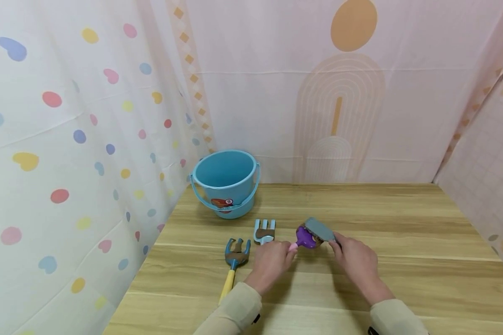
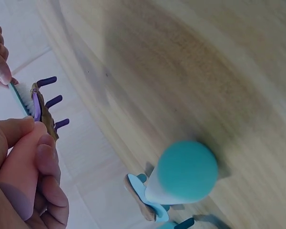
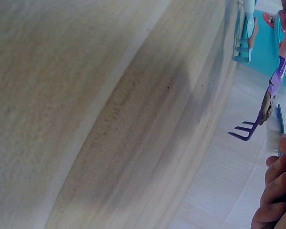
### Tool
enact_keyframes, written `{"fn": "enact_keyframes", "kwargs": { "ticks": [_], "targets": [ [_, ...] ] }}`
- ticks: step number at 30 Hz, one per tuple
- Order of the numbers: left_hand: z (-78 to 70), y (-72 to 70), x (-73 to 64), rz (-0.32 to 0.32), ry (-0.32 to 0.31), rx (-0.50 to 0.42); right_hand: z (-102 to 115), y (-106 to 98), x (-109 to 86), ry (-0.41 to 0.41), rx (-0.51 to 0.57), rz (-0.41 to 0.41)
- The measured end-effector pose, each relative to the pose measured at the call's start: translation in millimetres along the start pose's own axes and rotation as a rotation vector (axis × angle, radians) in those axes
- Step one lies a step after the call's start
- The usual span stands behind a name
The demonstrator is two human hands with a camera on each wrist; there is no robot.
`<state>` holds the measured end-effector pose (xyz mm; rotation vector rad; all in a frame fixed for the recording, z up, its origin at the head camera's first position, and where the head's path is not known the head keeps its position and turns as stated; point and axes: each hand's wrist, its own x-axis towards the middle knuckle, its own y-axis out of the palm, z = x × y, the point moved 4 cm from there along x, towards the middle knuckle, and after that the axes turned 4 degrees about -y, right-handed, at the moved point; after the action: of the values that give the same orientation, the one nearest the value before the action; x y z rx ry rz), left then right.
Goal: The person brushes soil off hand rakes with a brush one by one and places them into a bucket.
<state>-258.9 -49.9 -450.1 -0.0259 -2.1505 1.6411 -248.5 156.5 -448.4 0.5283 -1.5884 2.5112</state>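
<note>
My left hand (image 1: 272,261) grips the pink handle of a small purple toy rake (image 1: 305,237), which is tilted up off the table. Brown dirt-like stuff clings to the rake's head, and its tines show in both wrist views. In my right hand (image 1: 357,260) is a brush with a grey-green back (image 1: 320,229). The brush's white bristles (image 2: 25,98) lie against the purple part of the rake in the left wrist view. Beside my left hand rests a light blue toy fork (image 1: 265,231) with a brown patch; the hand hides its handle in the head view.
A blue toy fork (image 1: 236,256) with a yellow handle and brown smears lies left of my left hand. A blue bucket (image 1: 230,195) with its handle down stands at the back left of the wooden table (image 1: 402,223). Patterned curtains (image 1: 255,107) enclose the table's back and sides.
</note>
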Motion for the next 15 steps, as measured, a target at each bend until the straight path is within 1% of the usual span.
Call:
{"fn": "enact_keyframes", "kwargs": {
  "ticks": [4, 7, 15],
  "targets": [
    [-0.7, 1.0, -0.9, -0.035, 0.018, 0.009, -0.9, 1.1, -0.6, 0.010, -0.015, -0.025],
    [-0.9, 1.1, -0.6, -0.047, 0.017, 0.008, -1.4, 0.6, -0.8, 0.025, -0.005, -0.035],
    [-1.8, -1.3, 1.4, -0.041, -0.007, -0.011, -4.6, -0.9, -1.3, 0.069, 0.007, -0.043]
  ]
}}
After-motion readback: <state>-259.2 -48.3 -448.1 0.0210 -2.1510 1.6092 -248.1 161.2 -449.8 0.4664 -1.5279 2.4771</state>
